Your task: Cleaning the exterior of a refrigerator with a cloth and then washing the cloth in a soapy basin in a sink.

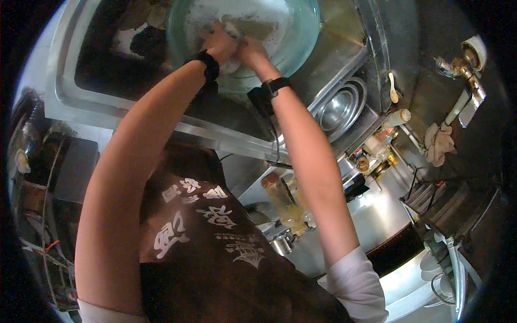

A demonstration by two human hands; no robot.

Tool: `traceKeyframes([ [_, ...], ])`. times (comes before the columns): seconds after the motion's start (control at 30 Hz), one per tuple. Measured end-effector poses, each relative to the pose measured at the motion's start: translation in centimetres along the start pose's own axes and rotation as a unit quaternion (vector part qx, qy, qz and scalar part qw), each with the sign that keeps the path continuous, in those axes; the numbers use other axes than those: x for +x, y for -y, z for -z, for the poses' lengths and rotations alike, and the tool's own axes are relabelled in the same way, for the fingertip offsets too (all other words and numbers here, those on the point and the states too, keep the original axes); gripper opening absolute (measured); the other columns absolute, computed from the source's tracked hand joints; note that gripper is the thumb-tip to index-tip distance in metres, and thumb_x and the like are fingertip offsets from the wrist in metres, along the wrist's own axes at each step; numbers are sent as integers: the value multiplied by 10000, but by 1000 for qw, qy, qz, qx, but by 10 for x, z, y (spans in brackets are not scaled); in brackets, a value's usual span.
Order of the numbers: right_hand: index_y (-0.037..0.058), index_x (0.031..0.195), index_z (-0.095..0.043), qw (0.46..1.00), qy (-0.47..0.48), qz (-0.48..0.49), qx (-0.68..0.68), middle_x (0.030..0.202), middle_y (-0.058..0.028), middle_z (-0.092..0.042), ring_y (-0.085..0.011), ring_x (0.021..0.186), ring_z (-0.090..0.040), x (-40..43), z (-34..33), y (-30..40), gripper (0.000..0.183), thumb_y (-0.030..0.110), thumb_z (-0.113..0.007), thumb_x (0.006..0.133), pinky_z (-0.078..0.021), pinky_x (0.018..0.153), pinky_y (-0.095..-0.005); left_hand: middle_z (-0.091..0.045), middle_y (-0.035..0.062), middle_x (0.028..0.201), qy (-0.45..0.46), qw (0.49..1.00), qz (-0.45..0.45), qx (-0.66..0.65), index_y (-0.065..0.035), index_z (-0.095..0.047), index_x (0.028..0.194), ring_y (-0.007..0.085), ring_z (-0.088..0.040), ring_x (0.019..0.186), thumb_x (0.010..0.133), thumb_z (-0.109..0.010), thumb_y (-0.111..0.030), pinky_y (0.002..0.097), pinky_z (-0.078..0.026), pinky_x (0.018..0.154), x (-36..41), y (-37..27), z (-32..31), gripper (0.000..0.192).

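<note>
Both hands are inside a large translucent greenish basin that holds cloudy water and stands in a metal sink. My left hand has its fingers curled around a whitish soft item, whose kind is too blurred to tell. Pressed close beside it, my right hand grips the same item from the other side. Another pale part shows just below the hands. Fingertips are partly hidden. A dark band circles the left wrist, and a dark watch the right.
Nested metal bowls sit right of the basin. Beyond them are a pale spoon, a capped bottle, a hanging cloth and a wall tap. A dark rack stands at right. My apron bears writing.
</note>
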State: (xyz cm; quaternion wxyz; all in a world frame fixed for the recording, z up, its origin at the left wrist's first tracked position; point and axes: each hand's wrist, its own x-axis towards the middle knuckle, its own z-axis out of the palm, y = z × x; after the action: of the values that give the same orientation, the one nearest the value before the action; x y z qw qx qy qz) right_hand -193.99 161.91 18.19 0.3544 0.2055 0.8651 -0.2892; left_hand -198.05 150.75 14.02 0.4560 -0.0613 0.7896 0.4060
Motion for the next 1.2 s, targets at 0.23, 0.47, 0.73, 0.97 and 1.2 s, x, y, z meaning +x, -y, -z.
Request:
traceKeyframes([
  [0.23,67,1085,-612,938,-294,-13,183,995,-212,-647,-386,920,-616,19,9,-32,428,132,-690,669,-493,829,-428,-515,285,1232,-59,983,-167,39,-27,-386,1286,456,-518,1106,769,-605,-223,449,-421,955,7,-12,-3,595],
  [0.47,-13,1156,-526,984,-144,-30,95,1089,-231,-608,-381,1018,-580,11,-15,-14,567,317,-730,742,-475,872,-438,-636,235,1061,37,988,-149,-31,5,-588,1110,406,-601,986,735,-598,-183,434,-484,848,10,0,18,419],
  [0.73,6,883,-632,940,-125,-128,291,804,-70,-606,-196,715,-547,-16,30,-27,336,243,-737,670,-443,653,-326,-663,233,947,77,976,-100,177,22,-673,945,374,-653,872,734,-635,-240,430,-514,762,-18,-46,21,338],
  [0.97,3,940,-645,973,-172,-32,152,866,-109,-654,-201,775,-607,10,15,-33,359,295,-703,740,-470,689,-319,-667,172,896,67,926,-229,293,-20,-651,1009,313,-652,800,813,-610,-252,396,-534,717,43,31,1,307],
  [1.2,55,984,-674,995,-4,-21,-99,972,-187,-655,-391,890,-615,-20,39,-24,375,375,-582,812,-483,765,-432,-668,198,965,96,901,-241,349,-8,-666,897,364,-652,881,789,-586,-167,454,-527,759,-16,-23,18,209],
])
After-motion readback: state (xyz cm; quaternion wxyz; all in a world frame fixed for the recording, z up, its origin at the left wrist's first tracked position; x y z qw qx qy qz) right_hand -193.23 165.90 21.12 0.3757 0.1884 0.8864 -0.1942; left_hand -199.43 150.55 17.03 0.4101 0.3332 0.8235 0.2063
